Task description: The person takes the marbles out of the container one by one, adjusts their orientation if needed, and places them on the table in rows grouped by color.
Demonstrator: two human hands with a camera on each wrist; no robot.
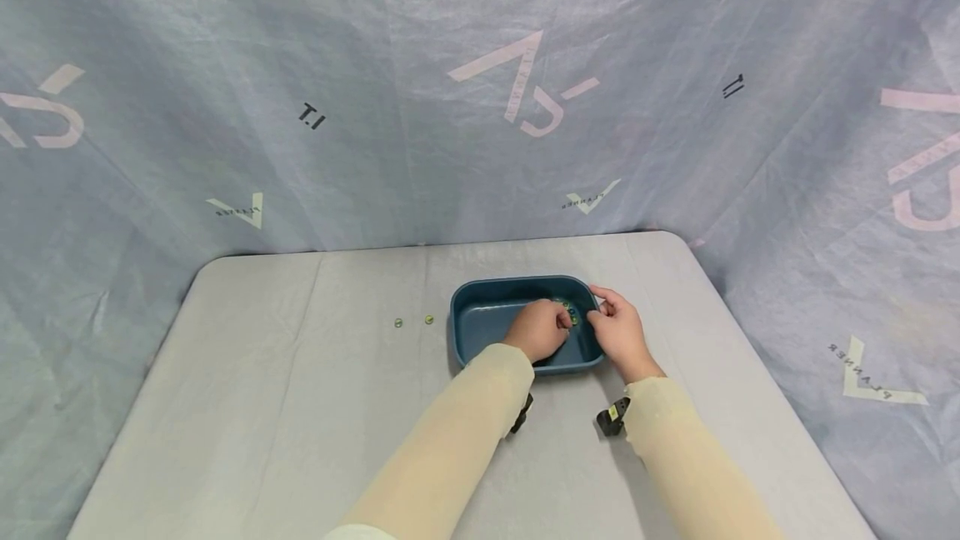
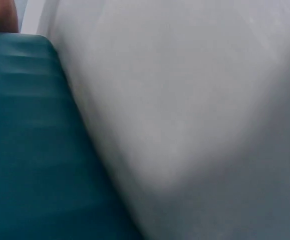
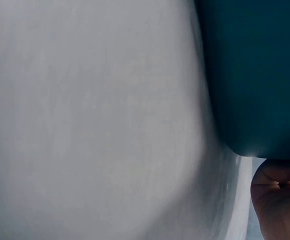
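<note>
A dark blue rectangular basin (image 1: 480, 283) with rounded corners stands on the table. My left hand (image 1: 538, 328) reaches down into it, fingers curled beside several small green and yellow marbles (image 1: 573, 321) at the basin's right end. I cannot tell whether those fingers pinch a marble. At the right rim my right hand (image 1: 618, 332) grips the basin's wall, thumb on the inner side and forefinger by the far corner. The right wrist view shows curled fingers of the right hand (image 3: 280, 200) against the basin's edge (image 3: 255, 100).
Two more marbles, a pale one (image 1: 398, 322) and a yellow-green one (image 1: 429, 319), lie on the table left of the basin. A light grey cloth covers the table (image 1: 337, 423). Grey-blue printed fabric (image 1: 390, 148) hangs behind and along both sides.
</note>
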